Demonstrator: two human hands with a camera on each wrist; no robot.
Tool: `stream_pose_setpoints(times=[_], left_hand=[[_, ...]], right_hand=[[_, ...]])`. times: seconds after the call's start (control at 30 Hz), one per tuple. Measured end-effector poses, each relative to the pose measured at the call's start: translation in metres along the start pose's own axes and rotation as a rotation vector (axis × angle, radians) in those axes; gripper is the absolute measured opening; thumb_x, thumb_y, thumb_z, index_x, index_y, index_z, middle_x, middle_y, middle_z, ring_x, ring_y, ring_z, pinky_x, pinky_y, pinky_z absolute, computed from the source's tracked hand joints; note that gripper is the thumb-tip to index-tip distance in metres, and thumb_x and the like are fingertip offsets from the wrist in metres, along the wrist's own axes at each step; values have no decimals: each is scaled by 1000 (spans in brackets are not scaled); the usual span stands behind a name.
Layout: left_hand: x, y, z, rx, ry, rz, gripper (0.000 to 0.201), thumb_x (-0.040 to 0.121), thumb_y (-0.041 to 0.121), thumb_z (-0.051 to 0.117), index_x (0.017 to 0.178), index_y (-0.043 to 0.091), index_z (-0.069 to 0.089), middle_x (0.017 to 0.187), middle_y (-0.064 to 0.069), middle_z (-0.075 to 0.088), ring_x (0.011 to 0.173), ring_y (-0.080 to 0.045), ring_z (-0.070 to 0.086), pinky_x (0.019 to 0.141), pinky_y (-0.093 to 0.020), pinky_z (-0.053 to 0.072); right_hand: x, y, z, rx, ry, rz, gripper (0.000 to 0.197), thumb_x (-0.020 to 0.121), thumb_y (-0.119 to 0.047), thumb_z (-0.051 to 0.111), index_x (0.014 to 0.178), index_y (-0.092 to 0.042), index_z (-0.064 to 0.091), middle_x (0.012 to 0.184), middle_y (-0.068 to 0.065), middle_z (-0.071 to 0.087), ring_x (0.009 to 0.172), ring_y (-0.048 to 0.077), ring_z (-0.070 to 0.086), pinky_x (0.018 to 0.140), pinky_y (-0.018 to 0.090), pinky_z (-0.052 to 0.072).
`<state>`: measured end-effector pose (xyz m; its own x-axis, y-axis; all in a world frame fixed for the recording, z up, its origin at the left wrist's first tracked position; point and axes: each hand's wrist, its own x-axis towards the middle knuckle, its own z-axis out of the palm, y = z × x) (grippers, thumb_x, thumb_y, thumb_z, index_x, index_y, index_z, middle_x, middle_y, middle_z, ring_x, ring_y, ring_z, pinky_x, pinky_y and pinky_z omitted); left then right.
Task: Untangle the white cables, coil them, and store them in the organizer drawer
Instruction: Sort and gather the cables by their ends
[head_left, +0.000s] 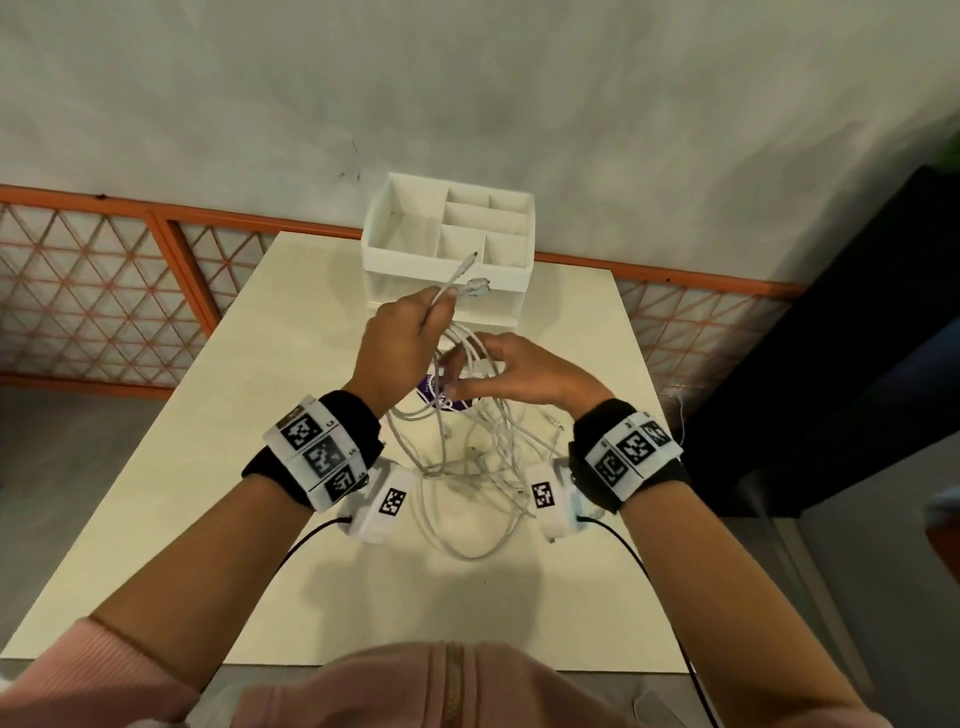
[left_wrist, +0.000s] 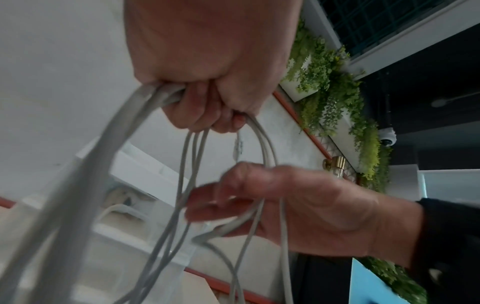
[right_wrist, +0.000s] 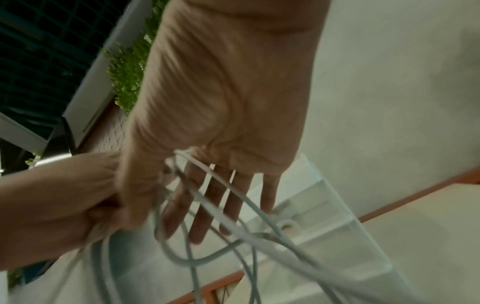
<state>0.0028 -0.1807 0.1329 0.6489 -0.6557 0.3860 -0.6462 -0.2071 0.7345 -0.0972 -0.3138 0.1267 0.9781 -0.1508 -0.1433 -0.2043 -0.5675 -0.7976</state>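
Two hands are working a tangle of white cables (head_left: 467, 467) above the middle of a pale table (head_left: 208, 467). The left hand (head_left: 400, 343) is raised and fisted round a bunch of the cables, fingers (left_wrist: 202, 109) curling tight about them, and two plug ends (head_left: 470, 275) are sticking up out of its grip toward the organizer. The right hand (head_left: 524, 371) is sitting just beside it, slightly lower, with its fingers (right_wrist: 233, 197) stretched out straight and spread; strands are running across them, and the thumb seems to be pressing one strand, though blur is hiding the exact contact. Loose loops are hanging down from both hands and lying on the table near its front edge. At the far edge a white organizer (head_left: 400, 228) is standing with its top compartments uncovered; its clear drawer (right_wrist: 324, 222) below is holding a coiled white cable.
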Motion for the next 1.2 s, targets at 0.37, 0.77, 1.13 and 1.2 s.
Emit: stream_pose_setpoints(times=[0.37,0.77,1.13,1.2], left_hand=[[-20,-28,-5,142,87,-89,39,100,32,38,68,11,36,51,2,37,59,-31,38,57,-34,27],[-2,-27,-29,174,215,-104,35,102,30,35,72,11,38,62,-8,44,64,-32,40,60,-34,27],[1,-54,-38,199,302,-169,39,101,30,34,69,8,36,66,-13,45,65,-34,44,60,-37,30],[-1,-69,-45,225,324,-167,40,101,30,34,67,8,35,65,-14,44,65,-40,50,59,-38,32]], right_hand=[[-4,33,0,-67,-94,166,28,81,-36,72,93,-11,67,80,-1,59,69,9,52,64,23,37],[-24,45,-12,194,-80,100,27,96,-23,54,116,-10,66,96,6,74,84,14,70,72,20,54],[-45,65,-20,155,-83,231,38,100,-42,39,88,-14,62,56,0,37,45,8,36,54,22,39],[-53,75,-24,149,-48,273,41,98,-43,41,74,-13,56,54,-3,30,45,7,31,54,21,35]])
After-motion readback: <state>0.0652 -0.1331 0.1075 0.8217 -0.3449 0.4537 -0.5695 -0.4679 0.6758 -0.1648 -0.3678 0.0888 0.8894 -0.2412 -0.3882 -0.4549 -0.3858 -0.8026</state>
